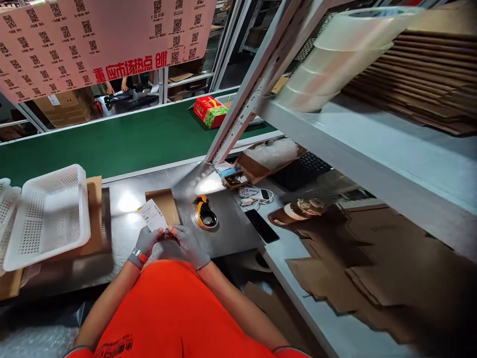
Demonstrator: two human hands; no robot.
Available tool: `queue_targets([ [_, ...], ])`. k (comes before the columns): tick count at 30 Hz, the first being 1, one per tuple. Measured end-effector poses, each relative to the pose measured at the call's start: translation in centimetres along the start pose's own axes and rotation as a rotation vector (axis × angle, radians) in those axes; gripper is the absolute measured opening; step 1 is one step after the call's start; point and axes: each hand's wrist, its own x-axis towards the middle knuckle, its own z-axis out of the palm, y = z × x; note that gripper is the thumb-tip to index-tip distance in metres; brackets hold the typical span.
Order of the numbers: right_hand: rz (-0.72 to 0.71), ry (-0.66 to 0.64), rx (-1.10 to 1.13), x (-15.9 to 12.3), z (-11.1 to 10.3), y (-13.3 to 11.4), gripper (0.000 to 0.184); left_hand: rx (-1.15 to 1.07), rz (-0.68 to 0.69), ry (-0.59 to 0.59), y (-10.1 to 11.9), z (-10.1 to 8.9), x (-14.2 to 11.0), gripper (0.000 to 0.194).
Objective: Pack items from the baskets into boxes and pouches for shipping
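Observation:
Both my hands wear grey gloves and meet close to my body at the bench's near edge. A white printed label [153, 215] stands up from between them, pinched at its lower right corner. My left hand [148, 240] has its fingers closed at that corner, and my right hand [186, 243] is closed right beside it. Just beyond the label lies a flat brown cardboard piece [164, 203], partly covered by it. An orange and black tape dispenser [205, 214] rests on the metal bench [234, 231], right of my right hand.
White perforated baskets [52, 214] stand at the left. A green conveyor belt [122, 141] runs behind the bench, carrying a red box [209, 112]. To the right are a phone [262, 225], a brown bottle [294, 213], flattened cartons [395, 258] and a shelf with tape rolls [335, 54].

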Motion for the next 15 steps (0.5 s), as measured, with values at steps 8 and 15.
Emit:
queue_targets([
  [8,-0.050,0.013,-0.030,0.1,0.0,0.1,0.048,0.497,0.436,-0.028,0.8,-0.3,-0.9,0.033],
  [15,-0.009,0.005,0.069,0.4,-0.3,1.2,0.036,0.396,0.252,-0.031,0.0,-0.1,-0.1,0.048],
])
